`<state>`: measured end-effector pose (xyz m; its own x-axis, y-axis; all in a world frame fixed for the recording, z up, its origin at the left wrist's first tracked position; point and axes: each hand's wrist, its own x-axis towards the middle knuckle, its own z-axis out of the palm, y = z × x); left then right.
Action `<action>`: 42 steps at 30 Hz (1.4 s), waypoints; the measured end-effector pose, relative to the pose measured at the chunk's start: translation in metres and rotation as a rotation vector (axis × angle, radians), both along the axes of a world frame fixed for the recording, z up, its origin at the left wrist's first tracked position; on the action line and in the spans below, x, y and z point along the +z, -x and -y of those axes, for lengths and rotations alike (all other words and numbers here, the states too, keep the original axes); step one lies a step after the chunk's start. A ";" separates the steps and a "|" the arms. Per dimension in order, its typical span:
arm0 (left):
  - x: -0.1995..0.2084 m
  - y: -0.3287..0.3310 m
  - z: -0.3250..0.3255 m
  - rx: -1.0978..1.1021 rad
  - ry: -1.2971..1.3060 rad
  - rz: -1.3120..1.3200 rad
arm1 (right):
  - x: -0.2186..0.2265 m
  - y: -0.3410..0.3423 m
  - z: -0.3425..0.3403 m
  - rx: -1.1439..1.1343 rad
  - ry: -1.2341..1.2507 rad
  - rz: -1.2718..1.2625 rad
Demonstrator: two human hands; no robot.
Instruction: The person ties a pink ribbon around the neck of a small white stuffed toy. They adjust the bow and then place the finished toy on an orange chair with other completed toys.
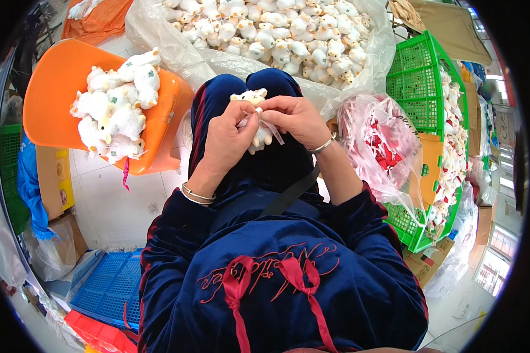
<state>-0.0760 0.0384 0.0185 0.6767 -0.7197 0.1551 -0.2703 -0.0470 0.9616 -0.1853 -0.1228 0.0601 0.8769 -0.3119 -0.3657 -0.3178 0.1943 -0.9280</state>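
A small white plush animal (259, 140) with a cream face rests upright on my lap between my knees. Both hands meet at its neck and partly cover it. My left hand (235, 132) is closed, thumb and forefinger pinching a pale ribbon (277, 135). Fingertips of my right hand (298, 120) press together on the same ribbon close by, and one ribbon end hangs down across the toy's front. The exact loop of the ribbon is hidden behind my fingers.
An orange chair (53, 88) at the left carries several white plush toys (123, 97). Ahead lies a large clear plastic bag (200, 62) heaped with more. At the right are a bag of pink and red ribbons (388, 132) and a green crate (415, 82). A blue crate (109, 285) stands lower left.
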 end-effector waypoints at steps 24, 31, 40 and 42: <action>-0.018 -0.001 -0.005 -0.011 0.131 -0.249 | -0.029 -0.003 -0.017 0.004 0.244 0.176; -0.018 0.004 -0.003 0.057 0.134 -0.224 | -0.031 -0.005 -0.020 0.011 0.427 0.287; -0.017 0.000 -0.008 -0.025 0.188 -0.326 | -0.036 -0.009 -0.016 -0.008 0.218 0.244; -0.016 -0.001 -0.009 -0.042 0.192 -0.386 | -0.035 -0.009 -0.014 0.006 0.187 0.249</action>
